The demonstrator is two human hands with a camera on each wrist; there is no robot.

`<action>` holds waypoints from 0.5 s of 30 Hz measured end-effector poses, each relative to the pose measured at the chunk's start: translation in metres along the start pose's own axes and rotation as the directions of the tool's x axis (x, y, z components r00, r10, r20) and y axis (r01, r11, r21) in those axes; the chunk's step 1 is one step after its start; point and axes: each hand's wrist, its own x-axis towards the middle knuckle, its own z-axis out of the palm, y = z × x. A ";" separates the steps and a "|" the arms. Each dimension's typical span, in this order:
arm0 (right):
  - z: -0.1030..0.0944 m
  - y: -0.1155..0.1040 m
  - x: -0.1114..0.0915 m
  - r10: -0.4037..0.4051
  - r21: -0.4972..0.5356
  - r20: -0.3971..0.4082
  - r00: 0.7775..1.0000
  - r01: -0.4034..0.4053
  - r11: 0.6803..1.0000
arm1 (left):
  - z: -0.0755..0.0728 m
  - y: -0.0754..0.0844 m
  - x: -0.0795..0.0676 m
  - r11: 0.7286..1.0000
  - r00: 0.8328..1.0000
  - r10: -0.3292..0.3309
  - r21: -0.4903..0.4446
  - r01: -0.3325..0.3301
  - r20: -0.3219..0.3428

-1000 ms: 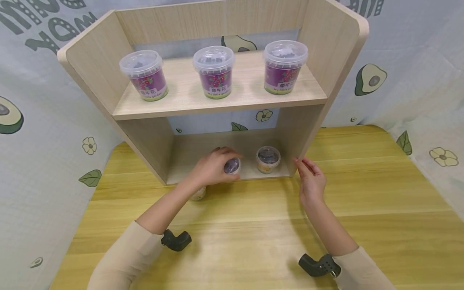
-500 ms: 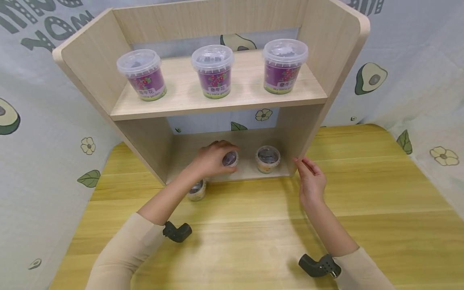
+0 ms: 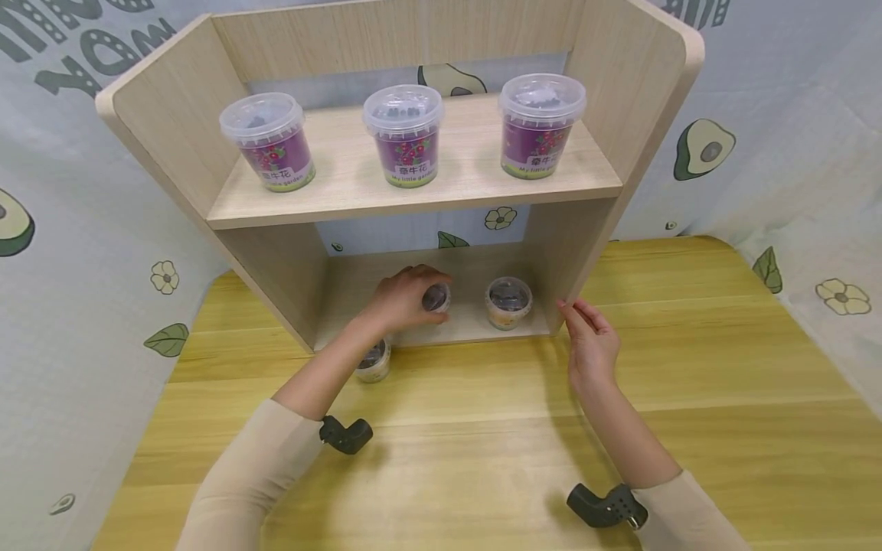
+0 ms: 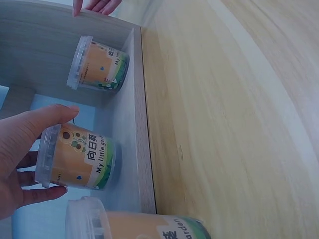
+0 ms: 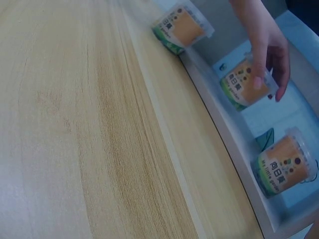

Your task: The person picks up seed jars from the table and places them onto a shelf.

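On the lower level of the wooden shelf (image 3: 441, 200), my left hand (image 3: 405, 303) grips a small clear plastic cup (image 3: 436, 298) with a lid. In the left wrist view the thumb lies along the top of this cup (image 4: 82, 157), with fingers on its far side; its label is orange and green with sunflower art. My right hand (image 3: 594, 344) holds the front edge of the right side panel with its fingertips. A matching cup (image 3: 508, 303) stands on the lower level near that panel. Another cup (image 3: 374, 363) stands on the table before the shelf, partly behind the left forearm.
Three larger purple-labelled cups with clear lids stand along the upper level: a left one (image 3: 276, 149), a middle one (image 3: 406, 141) and a right one (image 3: 540, 134). The wood-grain table (image 3: 468, 451) runs in front. A printed cloth (image 3: 792, 153) hangs behind.
My left hand and its cup have moved slightly left and deeper into the lower level. The cup on the table shows more from behind the forearm. My right hand has stayed still.
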 end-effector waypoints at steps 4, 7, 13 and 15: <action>0.000 0.000 0.000 0.006 0.002 0.001 1.000 -0.006 1.000 | 0.002 -0.003 0.002 1.000 1.000 -0.014 -0.018 0.014 0.005; 0.000 0.000 0.000 0.011 0.011 -0.005 1.000 -0.011 1.000 | 0.005 -0.005 0.003 0.999 1.000 -0.021 -0.032 0.021 0.010; 0.000 0.000 0.001 0.015 0.016 -0.014 1.000 -0.015 1.000 | 0.013 -0.009 0.003 0.998 1.000 -0.011 -0.061 0.012 0.011; 0.000 0.000 0.001 0.014 0.018 -0.015 1.000 -0.013 1.000 | 0.015 -0.010 0.002 0.997 1.000 -0.001 -0.074 0.001 0.001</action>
